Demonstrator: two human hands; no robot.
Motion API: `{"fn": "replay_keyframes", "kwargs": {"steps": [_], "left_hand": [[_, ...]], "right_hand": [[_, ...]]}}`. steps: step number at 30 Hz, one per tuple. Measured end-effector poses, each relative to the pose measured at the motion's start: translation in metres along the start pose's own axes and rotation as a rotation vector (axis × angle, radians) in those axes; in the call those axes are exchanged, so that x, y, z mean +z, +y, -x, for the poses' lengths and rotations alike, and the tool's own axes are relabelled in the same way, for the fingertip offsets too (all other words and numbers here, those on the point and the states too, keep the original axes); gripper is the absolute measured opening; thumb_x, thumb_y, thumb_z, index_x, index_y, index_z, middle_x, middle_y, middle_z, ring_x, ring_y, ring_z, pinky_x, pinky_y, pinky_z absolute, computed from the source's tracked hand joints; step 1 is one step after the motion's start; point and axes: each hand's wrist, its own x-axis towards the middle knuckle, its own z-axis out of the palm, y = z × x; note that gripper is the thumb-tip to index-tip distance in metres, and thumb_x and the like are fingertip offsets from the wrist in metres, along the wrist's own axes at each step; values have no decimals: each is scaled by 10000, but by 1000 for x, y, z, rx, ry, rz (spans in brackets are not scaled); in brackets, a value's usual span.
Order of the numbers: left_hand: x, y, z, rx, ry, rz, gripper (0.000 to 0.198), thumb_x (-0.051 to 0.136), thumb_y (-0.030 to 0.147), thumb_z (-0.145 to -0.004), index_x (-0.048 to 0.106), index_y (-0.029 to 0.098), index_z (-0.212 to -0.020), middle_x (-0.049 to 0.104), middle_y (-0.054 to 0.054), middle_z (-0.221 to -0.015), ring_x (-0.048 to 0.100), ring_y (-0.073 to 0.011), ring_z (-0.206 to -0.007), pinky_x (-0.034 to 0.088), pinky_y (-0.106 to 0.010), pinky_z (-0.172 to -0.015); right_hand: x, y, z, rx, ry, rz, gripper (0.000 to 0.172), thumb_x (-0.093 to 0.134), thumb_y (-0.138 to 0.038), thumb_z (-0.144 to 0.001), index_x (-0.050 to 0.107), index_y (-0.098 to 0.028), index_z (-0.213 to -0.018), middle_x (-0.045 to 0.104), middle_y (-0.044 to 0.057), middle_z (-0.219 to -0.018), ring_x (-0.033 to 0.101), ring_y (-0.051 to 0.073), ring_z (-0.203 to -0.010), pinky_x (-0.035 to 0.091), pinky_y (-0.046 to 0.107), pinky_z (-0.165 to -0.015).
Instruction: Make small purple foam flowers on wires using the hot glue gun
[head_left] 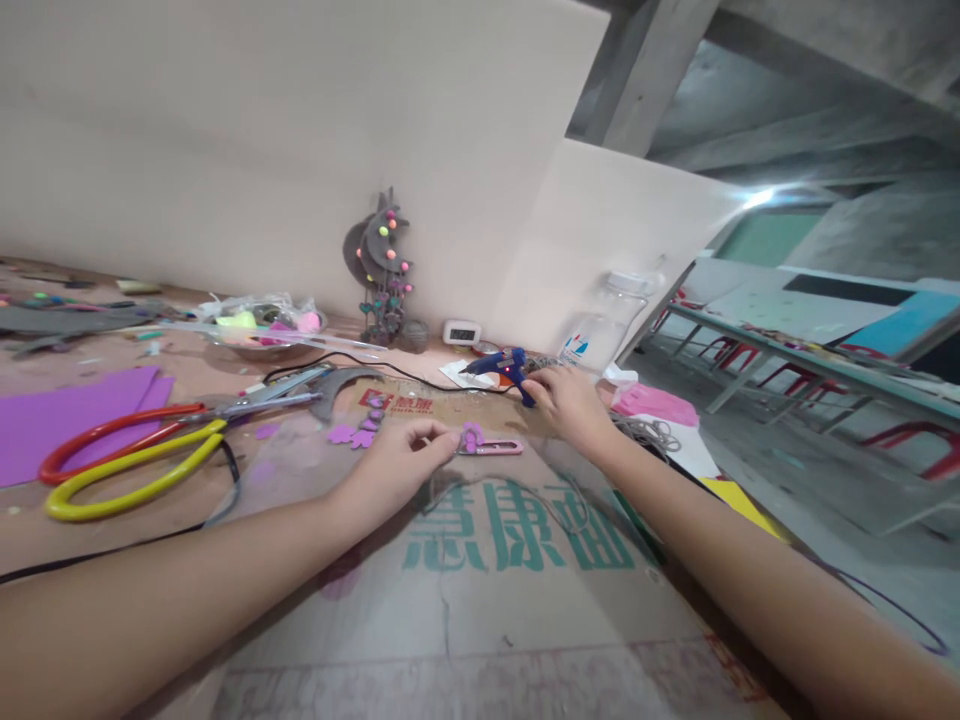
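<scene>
My right hand (571, 405) is closed around the handle of a blue glue gun (512, 368), which has a small red light lit. The gun's nozzle points left, over a white scrap. Nearer the middle, my left hand (409, 455) pinches at the edge of a small purple cut-out piece (472, 436). That piece lies over the left part of a pink utility knife (501, 447) on the cardboard (525, 610). To the left of this hand lie more purple cut-outs (361, 437) with grey bits. A thin grey cord (525, 488) curves over the cardboard.
Red-and-yellow-handled scissors (135, 487) and purple sheets (75, 425) lie at left. A bowl of pompoms (270, 325), a grey moon ornament (386, 265), a small clock (461, 332) and a clear plastic jar (604, 325) stand along the back. A black cable (405, 372) crosses behind my hands.
</scene>
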Motion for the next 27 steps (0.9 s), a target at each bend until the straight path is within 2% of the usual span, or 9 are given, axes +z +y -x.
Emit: {"fn": "replay_keyframes", "kwargs": {"steps": [2,4,6,8,12,20,24,27], "left_hand": [[0,1,0,11,11,-14,251,523,364,-790,573,157,-657,423,55,-530,344,-70,-451,250,-191,-423],[1,3,0,10,25,-25,241,527,363,-790,592,157,-683,444,51,-538,360,-74,-459,264,-190,-426],[1,4,0,12,28,-32,247,530,369,-791,607,154,-698,474,42,-555,387,-80,-477,283,-190,-434],[1,5,0,25,15,-38,259,530,380,-794,618,153,-708,510,29,-580,416,-88,-500,302,-192,-445],[1,5,2,35,-6,-64,265,524,387,-800,636,154,-740,551,14,-622,453,-100,-536,326,-194,-467],[3,6,4,8,-74,-45,246,517,338,-790,589,162,-634,468,42,-530,420,-90,-497,317,-197,-470],[2,4,1,6,-12,33,242,503,351,-798,628,158,-723,522,21,-571,460,-107,-533,342,-204,-481],[1,4,0,27,0,9,248,528,377,-788,622,157,-722,559,9,-601,490,-115,-561,376,-215,-516]], "right_hand": [[-7,-18,19,-44,-25,-76,393,351,-406,-916,622,-158,-773,671,81,-843,606,201,-851,419,307,-819],[-8,-39,38,-38,-102,-421,403,332,-417,-920,589,-154,-757,641,53,-738,604,171,-736,454,280,-724],[-3,-56,53,-12,-186,-608,335,394,-409,-900,579,-156,-781,615,31,-715,590,155,-711,454,264,-690],[4,-66,63,16,-200,-688,283,436,-393,-884,571,-166,-781,593,15,-718,566,139,-694,440,249,-657],[17,-72,71,36,-202,-796,236,493,-392,-856,547,-182,-763,537,-19,-662,500,111,-608,408,235,-595],[20,-70,74,76,-220,-881,218,498,-372,-859,522,-180,-757,514,-28,-617,448,92,-556,368,228,-560],[20,-68,73,65,-235,-892,213,506,-361,-852,508,-182,-737,512,-29,-619,455,93,-561,369,232,-568],[21,-67,74,46,-264,-858,219,508,-365,-849,513,-180,-733,524,-23,-626,471,99,-575,380,237,-580]]}}
